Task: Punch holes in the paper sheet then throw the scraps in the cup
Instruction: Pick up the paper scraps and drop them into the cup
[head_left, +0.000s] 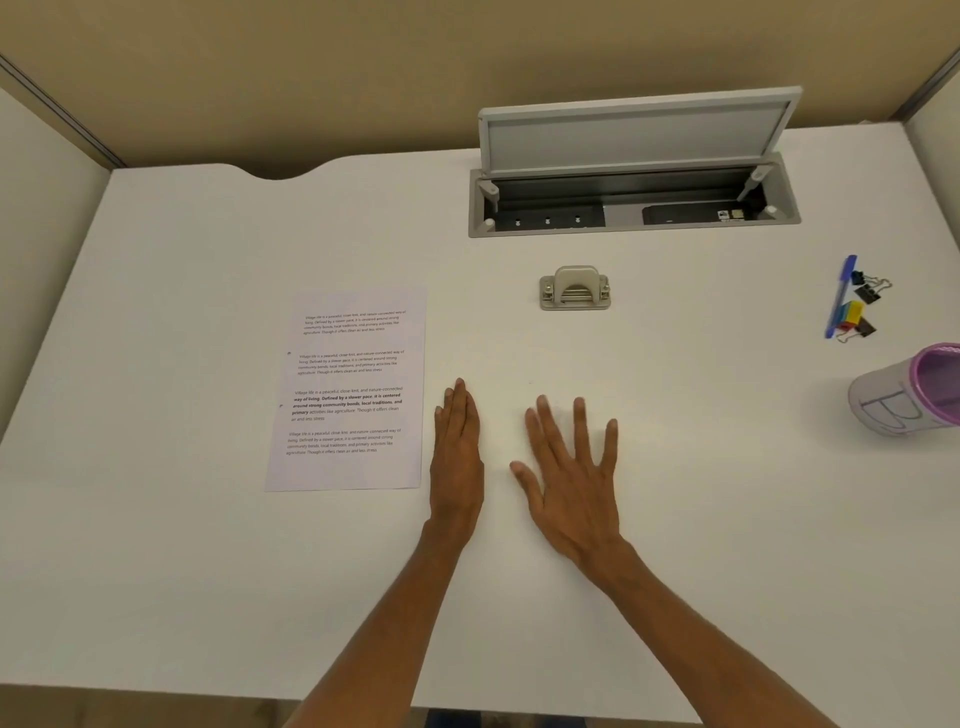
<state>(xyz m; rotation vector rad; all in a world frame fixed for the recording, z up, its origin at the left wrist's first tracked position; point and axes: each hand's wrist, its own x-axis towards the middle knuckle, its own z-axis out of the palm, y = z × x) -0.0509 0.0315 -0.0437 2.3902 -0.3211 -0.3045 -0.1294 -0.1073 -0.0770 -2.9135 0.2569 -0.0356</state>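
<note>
A printed paper sheet lies flat on the white desk, left of centre, with two small dark marks near its left edge. A grey metal hole punch stands behind the hands, toward the back. At the right edge stands a cup with a purple rim, partly cut off by the frame. My left hand rests flat, fingers together, just right of the paper. My right hand lies flat beside it with fingers spread. Both hold nothing.
An open cable hatch with a raised lid is set into the desk at the back right. A blue pen, black binder clips and coloured sticky tabs lie at the far right. Partition walls enclose the desk.
</note>
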